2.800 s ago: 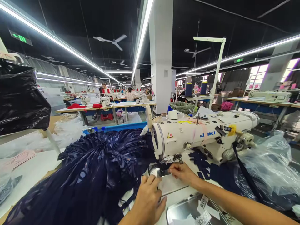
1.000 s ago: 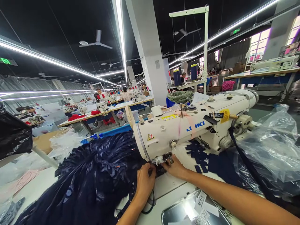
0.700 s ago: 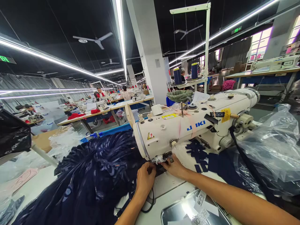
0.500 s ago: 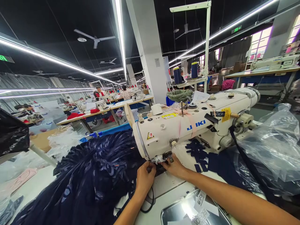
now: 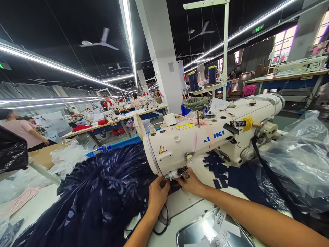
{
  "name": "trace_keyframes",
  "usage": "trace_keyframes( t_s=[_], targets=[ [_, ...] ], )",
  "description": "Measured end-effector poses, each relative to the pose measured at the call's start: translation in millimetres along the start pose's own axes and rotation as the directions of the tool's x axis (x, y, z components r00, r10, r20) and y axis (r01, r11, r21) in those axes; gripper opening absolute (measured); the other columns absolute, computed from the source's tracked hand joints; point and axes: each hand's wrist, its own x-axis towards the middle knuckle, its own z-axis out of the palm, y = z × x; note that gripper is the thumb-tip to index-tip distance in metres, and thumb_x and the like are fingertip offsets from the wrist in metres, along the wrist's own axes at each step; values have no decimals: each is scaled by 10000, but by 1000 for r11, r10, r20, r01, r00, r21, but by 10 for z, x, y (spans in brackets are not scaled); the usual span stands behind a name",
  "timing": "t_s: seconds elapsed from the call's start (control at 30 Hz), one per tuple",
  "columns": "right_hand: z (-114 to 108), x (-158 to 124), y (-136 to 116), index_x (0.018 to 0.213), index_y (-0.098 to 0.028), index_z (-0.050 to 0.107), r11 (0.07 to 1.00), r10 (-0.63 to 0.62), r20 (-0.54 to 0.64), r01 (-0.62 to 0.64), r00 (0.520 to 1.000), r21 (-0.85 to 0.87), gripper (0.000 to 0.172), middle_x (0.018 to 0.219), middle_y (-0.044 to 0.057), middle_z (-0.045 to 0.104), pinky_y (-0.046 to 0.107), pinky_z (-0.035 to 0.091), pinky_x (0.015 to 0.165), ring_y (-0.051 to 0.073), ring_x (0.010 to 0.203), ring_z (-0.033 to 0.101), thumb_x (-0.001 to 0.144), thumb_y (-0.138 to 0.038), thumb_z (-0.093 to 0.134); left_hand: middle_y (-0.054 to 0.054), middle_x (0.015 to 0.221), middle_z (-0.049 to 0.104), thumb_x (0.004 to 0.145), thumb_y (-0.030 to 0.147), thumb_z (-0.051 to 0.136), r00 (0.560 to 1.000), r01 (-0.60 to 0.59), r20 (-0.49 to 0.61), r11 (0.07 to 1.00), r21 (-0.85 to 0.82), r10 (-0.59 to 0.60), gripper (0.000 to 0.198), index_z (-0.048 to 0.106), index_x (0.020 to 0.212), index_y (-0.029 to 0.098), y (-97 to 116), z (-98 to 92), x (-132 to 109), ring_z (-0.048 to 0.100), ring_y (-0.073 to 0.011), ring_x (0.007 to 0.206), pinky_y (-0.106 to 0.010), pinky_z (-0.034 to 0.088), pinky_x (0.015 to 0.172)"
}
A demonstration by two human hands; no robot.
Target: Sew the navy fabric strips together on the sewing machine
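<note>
A cream Juki sewing machine (image 5: 205, 140) stands before me on a white table (image 5: 185, 206). A big heap of dark navy patterned fabric (image 5: 102, 195) lies left of it. My left hand (image 5: 157, 195) is curled at the fabric's edge just under the needle area, fingers pressed together on the dark cloth. My right hand (image 5: 191, 183) reaches in from the right and pinches at the presser foot (image 5: 177, 175); what its fingertips hold is hidden. A thin dark strap loops below my left wrist.
A metal tray (image 5: 213, 230) with paper labels sits at the front. Navy cut pieces (image 5: 218, 166) and clear plastic bags (image 5: 298, 157) lie to the right. Blue thread cones (image 5: 192, 80) stand behind. A black bag (image 5: 11, 152) is at left. A person in pink (image 5: 22, 132) stands far left.
Both hands have moved in from the open needle plate to close under the presser foot. The view has tilted a little. A person in pink has come into view at far left.
</note>
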Motion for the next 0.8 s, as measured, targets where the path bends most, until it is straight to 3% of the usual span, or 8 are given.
trace_keyframes(
  t_s=[0.3, 0.53, 0.8],
  targets=[
    [-4, 37, -79, 865, -191, 609, 997, 3, -12, -2, 1000, 79, 168, 935, 51, 616, 377, 379, 872, 246, 969, 517, 701, -211, 579, -50, 727, 698, 679, 294, 484, 1000, -10, -22, 1000, -4, 10, 253, 679, 765, 158, 17, -3, 0, 633, -247, 705, -312, 461, 645],
    [-74, 48, -241, 894, -234, 601, 997, -36, 30, 34, 999, 73, 199, 979, 29, 617, 410, 332, 914, 245, 1011, 498, 705, -183, 570, -44, 780, 701, 697, 267, 493, 997, -48, -51, 998, 28, 49, 218, 685, 743, 174, 7, 18, 7, 634, -255, 742, -318, 464, 660],
    [-240, 64, -366, 806, -169, 613, 993, -6, 150, 24, 989, -115, 180, 923, 70, 625, 367, 343, 881, 233, 940, 526, 671, -92, 521, -43, 770, 688, 699, 257, 537, 977, -182, -89, 977, 108, 192, 143, 664, 727, 197, -31, -37, -142, 618, -247, 765, -364, 470, 709]
  ],
)
